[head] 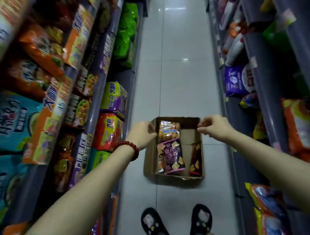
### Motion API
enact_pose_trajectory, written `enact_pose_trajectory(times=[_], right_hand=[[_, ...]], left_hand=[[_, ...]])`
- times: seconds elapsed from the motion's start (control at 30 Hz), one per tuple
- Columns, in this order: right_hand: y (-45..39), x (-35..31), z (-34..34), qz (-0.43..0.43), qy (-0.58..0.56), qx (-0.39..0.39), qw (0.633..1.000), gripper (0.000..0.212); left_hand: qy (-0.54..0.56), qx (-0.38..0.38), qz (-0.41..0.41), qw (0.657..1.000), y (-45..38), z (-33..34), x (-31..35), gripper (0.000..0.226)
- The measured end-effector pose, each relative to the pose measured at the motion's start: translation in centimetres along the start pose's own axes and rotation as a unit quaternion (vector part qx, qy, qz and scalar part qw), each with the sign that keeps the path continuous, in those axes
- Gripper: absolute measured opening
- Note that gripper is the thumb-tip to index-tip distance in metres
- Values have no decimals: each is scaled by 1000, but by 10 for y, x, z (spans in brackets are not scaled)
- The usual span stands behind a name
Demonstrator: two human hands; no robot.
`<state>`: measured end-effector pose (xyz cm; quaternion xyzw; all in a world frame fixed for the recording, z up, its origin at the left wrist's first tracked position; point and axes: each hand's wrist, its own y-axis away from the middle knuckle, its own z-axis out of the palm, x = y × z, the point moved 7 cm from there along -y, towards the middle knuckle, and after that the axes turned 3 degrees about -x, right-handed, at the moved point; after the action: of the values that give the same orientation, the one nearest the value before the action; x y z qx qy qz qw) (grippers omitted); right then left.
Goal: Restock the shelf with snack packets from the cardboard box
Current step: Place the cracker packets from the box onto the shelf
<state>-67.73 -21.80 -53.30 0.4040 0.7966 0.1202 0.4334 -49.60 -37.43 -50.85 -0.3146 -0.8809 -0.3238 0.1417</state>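
Observation:
An open cardboard box (pixel 194 177) is held above the white floor tiles, between two shelf rows. Inside lie a golden snack packet (pixel 168 130), a purple packet (pixel 171 157) and a dark red packet (pixel 195 159) leaning on the right wall. My left hand (pixel 142 135), with a red bead bracelet on the wrist, grips the box's left wall near the far corner. My right hand (pixel 215 125) pinches the right wall's top edge near the far corner. The left shelf (pixel 92 112) is packed with snack bags.
Shelves line both sides of a narrow aisle: colourful snack bags on the left (pixel 111 131), more bags and packs on the right shelf (pixel 302 124). My feet in black slippers (pixel 155 226) stand just behind the box. Glossy floor (pixel 179 67) stretches ahead.

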Motion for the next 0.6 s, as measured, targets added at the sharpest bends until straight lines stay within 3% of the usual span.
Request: enact_pose_trajectory(times=[0.37, 0.6], right_hand=[[-143, 182, 122, 36, -33, 54, 997, 18], [-222, 252, 169, -30, 1, 116, 993, 23]], left_hand=[[50, -40, -16, 998, -151, 224, -112, 21], [79, -34, -13, 996, -238, 336, -165, 26]])
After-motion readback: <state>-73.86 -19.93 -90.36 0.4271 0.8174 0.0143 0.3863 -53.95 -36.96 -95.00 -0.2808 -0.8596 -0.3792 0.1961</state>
